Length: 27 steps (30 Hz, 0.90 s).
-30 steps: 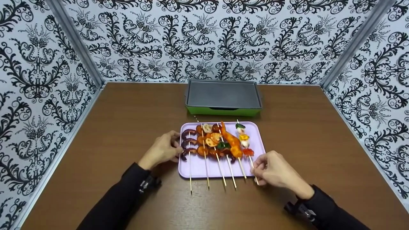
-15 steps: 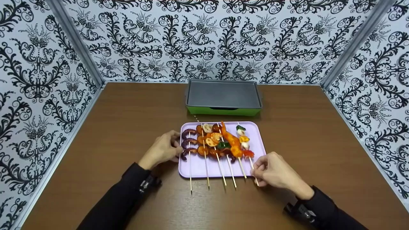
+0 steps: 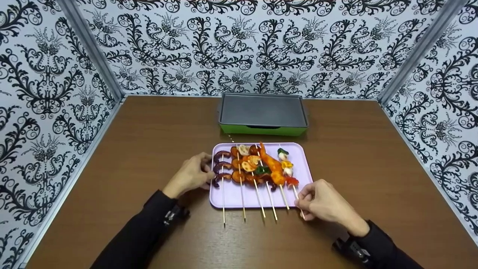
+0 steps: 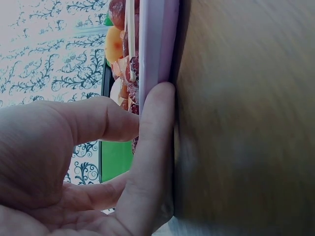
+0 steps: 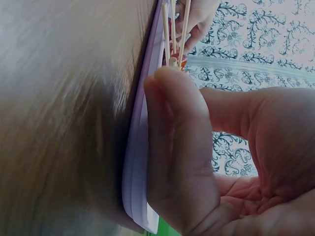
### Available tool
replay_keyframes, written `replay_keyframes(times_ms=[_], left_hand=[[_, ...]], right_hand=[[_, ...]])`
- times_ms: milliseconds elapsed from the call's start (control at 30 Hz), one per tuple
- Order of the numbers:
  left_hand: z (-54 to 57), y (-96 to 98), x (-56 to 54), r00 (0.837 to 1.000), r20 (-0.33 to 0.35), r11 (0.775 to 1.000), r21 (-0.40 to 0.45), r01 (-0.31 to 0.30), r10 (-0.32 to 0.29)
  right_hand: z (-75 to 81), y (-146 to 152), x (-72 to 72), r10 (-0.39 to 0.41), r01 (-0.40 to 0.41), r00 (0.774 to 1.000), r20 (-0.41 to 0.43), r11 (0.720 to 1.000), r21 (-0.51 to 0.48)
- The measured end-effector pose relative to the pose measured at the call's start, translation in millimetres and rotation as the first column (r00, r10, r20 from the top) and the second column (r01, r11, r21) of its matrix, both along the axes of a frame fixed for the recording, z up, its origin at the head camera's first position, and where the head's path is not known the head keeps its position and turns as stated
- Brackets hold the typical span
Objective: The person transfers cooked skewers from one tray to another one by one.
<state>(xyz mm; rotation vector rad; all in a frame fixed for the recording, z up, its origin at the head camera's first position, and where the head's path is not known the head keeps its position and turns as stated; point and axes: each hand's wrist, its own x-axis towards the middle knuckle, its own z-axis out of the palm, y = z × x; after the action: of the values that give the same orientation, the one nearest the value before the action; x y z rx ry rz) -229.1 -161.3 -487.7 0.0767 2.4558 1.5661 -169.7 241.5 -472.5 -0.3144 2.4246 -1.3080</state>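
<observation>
A lilac tray (image 3: 233, 196) lies on the table with several food skewers side by side, their bare sticks pointing toward me over the front edge. My left hand (image 3: 192, 172) holds the tray's left rim; in the left wrist view the thumb is above the tray wall (image 4: 156, 39) and a finger lies along its outside. Near the front right corner, my right hand (image 3: 322, 201) pinches the stick of the rightmost skewer (image 3: 286, 164), which carries green, white, yellow and red pieces. Left of it lie a shrimp skewer (image 3: 272, 164) and, farthest left, an octopus tentacle skewer (image 3: 223, 165).
Behind the tray stands a green grill box (image 3: 265, 130) with a flat dark plate (image 3: 263, 110) on top. Black-and-white patterned walls (image 3: 239, 48) enclose the brown table (image 3: 168, 123) at the back and sides.
The right hand has drawn the rightmost skewer slightly toward me, its far tip now lower on the tray. The left hand keeps its place on the rim. The view has shifted a little.
</observation>
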Motion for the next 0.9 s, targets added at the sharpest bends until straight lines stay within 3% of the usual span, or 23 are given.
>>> replay_keyframes(times_ms=[300, 900], left_hand=[[-1.7, -1.2, 0.6, 1.000, 0.012, 1.000, 0.029, -0.004, 0.004], [-0.8, -1.7, -0.4, 0.999, 0.039, 1.000, 0.026, -0.016, 0.015]], right_hand=[[-4.3, 0.5, -0.3, 0.022, -0.012, 0.995, -0.099, 0.996, 0.093], [3.7, 6.2, 0.2, 0.045, -0.037, 0.995, -0.094, 0.995, 0.093]])
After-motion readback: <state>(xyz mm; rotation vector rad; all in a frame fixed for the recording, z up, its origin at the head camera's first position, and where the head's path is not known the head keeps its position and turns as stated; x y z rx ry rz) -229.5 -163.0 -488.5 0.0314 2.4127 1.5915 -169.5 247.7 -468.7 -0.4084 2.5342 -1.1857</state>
